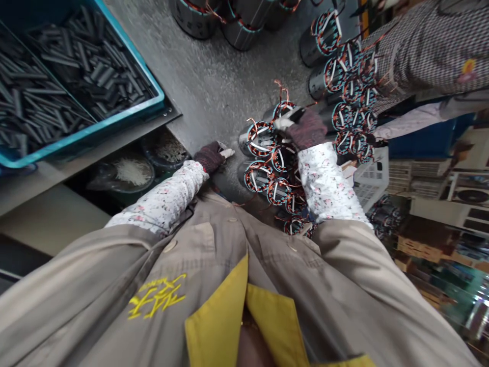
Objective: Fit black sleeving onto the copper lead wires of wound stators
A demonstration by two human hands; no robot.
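My left hand (pixel 209 156), in a dark maroon glove with bare fingertips, is low over the grey tabletop, left of a group of motor stators. Its fingers are drawn together, and whatever they may hold is too small to make out. My right hand (pixel 305 127), gloved the same way, reaches over the back of the group, its fingers closed at the rim of a stator (pixel 283 108) that it partly covers. Just in front stands another stator (pixel 261 138), with copper windings, blue liners and white sleeves around its open bore. More stators (pixel 256 176) stand closer to my body.
A blue bin (pixel 156 102) full of short dark strips stands at the left. Below it are bowls with pale thin pieces (pixel 132 172). More stators (pixel 332 74) are grouped at the right, near another person's checked sleeve (pixel 420 56). Dark cylinders (pixel 196 20) stand at the back.
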